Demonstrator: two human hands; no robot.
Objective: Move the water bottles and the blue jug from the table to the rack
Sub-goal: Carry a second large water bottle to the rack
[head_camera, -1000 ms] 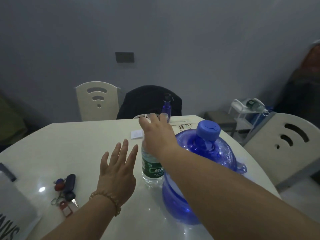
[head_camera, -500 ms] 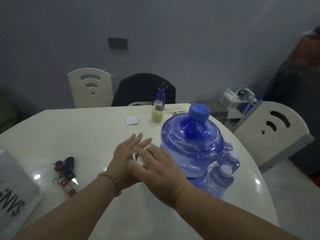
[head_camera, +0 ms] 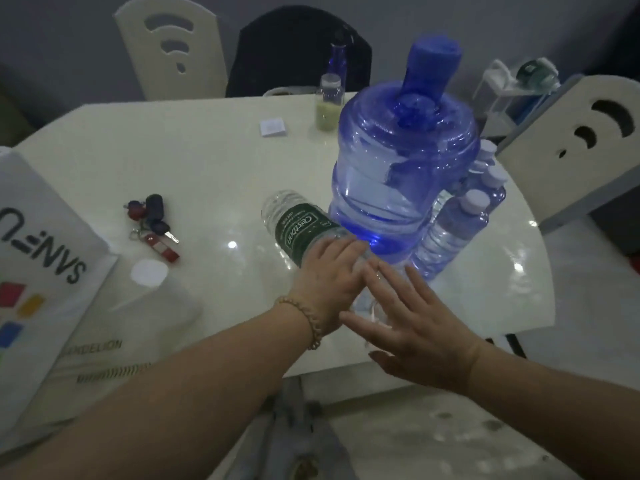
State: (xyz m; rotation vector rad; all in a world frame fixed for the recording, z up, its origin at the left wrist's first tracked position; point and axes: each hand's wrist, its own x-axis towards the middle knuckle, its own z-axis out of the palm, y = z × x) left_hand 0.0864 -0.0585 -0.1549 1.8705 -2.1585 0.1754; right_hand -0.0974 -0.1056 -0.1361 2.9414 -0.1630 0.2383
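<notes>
A clear water bottle with a green label (head_camera: 297, 226) is tilted over, its base pointing up and away, and my left hand (head_camera: 327, 275) is wrapped around its neck end. My right hand (head_camera: 412, 317) is spread flat beside it, fingers apart, touching the left hand and holding nothing. The big blue jug (head_camera: 401, 168) with a blue cap stands upright on the white table (head_camera: 207, 174) just behind the hands. Several blue-tinted water bottles (head_camera: 450, 233) stand against the jug's right side. The white rack (head_camera: 502, 95) stands past the table at the far right, with a bottle lying on top.
A bunch of keys (head_camera: 152, 220) lies left of the bottle. A white printed bag (head_camera: 41, 271) covers the near left of the table. A small bottle of yellowish liquid (head_camera: 329, 102), a slim blue bottle (head_camera: 337, 60) and a paper note (head_camera: 273, 128) are at the back. Cream chairs (head_camera: 581, 140) surround the table.
The green-label bottle went from upright under my right hand to tilted over in my left hand. My right hand let go and spread flat. The view has tipped down and closer.
</notes>
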